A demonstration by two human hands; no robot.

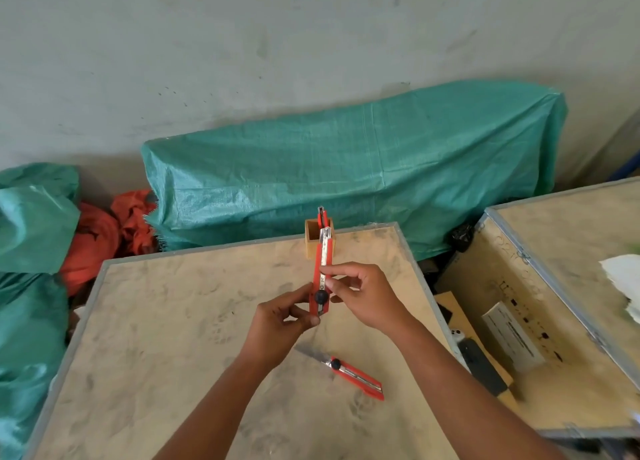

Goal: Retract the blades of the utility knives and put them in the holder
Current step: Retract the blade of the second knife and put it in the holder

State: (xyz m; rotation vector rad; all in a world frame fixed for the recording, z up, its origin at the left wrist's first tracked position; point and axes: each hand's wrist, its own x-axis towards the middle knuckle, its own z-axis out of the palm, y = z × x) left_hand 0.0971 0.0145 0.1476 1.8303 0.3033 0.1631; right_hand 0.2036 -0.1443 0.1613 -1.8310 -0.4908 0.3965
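Both hands hold a red utility knife (323,262) upright above the middle of the dusty crate top (173,321). My left hand (287,317) pinches its lower end. My right hand (360,293) grips the body, fingers beside the black slider knob. The knife's upper tip shows metal; how far the blade is out is unclear. A second red utility knife (349,373) lies flat below the hands with its silver blade extended toward the left. A small wooden holder (313,238) stands at the far edge with one red knife (322,215) standing in it.
A green tarp (346,162) covers a bulk behind the crate, with more green tarp (31,252) and orange cloth (104,234) at the left. At the right an open wooden crate (571,252) holds a black device (481,366), a label and white paper.
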